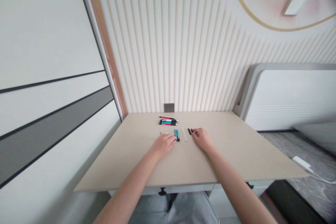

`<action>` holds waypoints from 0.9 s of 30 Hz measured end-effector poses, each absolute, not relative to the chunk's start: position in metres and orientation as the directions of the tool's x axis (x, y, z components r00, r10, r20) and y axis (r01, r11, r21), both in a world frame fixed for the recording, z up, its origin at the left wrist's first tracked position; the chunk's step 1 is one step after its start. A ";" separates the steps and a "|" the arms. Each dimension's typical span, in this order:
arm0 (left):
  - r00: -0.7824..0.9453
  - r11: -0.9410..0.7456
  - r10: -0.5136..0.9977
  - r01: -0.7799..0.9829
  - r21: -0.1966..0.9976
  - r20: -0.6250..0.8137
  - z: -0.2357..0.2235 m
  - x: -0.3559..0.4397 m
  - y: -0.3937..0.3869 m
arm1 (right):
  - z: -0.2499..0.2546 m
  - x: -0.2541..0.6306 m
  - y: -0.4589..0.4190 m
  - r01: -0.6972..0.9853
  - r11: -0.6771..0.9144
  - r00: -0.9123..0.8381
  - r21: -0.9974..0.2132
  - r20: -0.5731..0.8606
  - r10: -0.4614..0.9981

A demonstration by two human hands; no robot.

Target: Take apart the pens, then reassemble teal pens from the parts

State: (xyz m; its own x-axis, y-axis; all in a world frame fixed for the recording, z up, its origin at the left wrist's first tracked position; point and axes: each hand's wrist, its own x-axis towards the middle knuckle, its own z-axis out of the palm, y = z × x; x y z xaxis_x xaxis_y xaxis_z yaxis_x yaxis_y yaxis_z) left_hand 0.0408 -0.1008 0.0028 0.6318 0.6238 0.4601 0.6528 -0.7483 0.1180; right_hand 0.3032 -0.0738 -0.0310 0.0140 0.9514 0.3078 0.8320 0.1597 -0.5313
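Note:
My left hand (163, 144) rests on the desk, its thumb and forefinger closed at the dark lower end of a teal pen barrel (177, 134). Another teal barrel (175, 132) lies just left of that one. Small parts (167, 133) show partly behind the left fingers, too small to name. Two thin white sticks, like pen refills (184, 134), lie side by side between the hands. My right hand (202, 138) pinches a short black piece (192, 131), mostly covered by its fingertips. Beside it lies a similar black piece (189, 131).
Several pens (168, 122) in red, blue and black lie in a pile farther back on the beige desk (126, 157). A dark socket plate (169, 107) sits on the ribbed wall behind. A cabinet (52, 119) stands left, and a bed headboard (283, 91) right.

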 end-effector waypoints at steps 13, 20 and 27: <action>0.640 -0.745 0.632 0.656 0.116 0.436 0.002 0.041 -0.100 | -0.022 0.296 -0.084 0.928 0.045 0.063 -0.369 0.277 0.959; 0.632 -0.737 0.640 0.665 0.118 0.437 0.003 0.041 -0.102 | -0.025 0.297 -0.082 0.908 0.033 0.098 -0.418 0.288 0.953; 0.638 -0.739 0.645 0.662 0.129 0.421 0.003 0.040 -0.101 | -0.032 0.302 -0.072 0.802 0.083 0.187 -0.591 0.380 0.906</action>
